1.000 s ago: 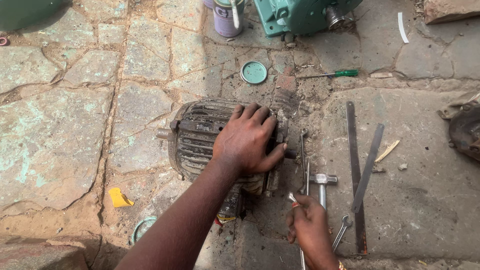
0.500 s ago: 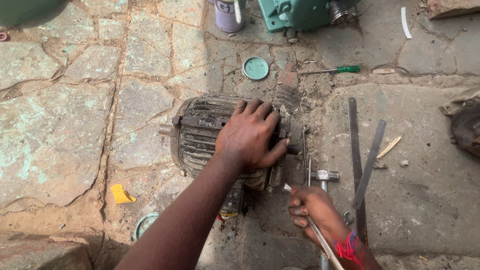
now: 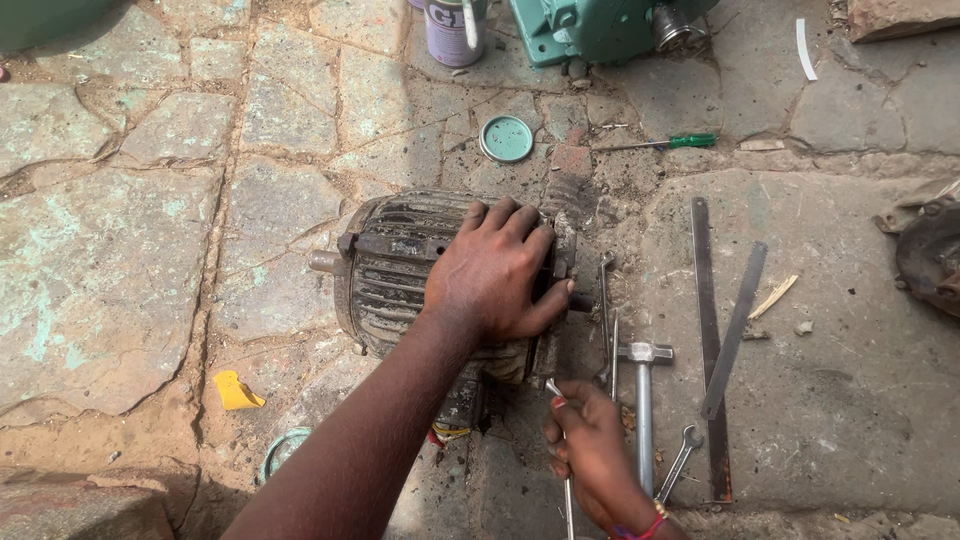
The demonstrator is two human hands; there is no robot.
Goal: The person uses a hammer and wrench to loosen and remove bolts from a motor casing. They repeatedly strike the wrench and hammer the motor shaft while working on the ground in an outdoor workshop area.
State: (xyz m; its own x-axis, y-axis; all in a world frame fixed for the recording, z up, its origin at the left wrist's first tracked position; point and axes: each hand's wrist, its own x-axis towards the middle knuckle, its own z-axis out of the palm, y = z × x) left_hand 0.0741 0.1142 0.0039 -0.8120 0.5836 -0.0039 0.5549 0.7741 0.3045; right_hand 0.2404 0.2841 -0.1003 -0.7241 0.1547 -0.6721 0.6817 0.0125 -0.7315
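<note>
With your left hand (image 3: 495, 275) pressed flat on the motor (image 3: 420, 275) and your right hand (image 3: 590, 450) gripping a thin tool (image 3: 562, 440), a slip off the greasy casing could jab your left fingers.

You're looking at just one labelled package — a small round tin can with a purple-and-white paper label (image 3: 452, 30), standing upright at the top edge of your view, just left of the teal-green cast-metal machine housing (image 3: 590, 28). No signs or screens are showing anywhere.
</note>
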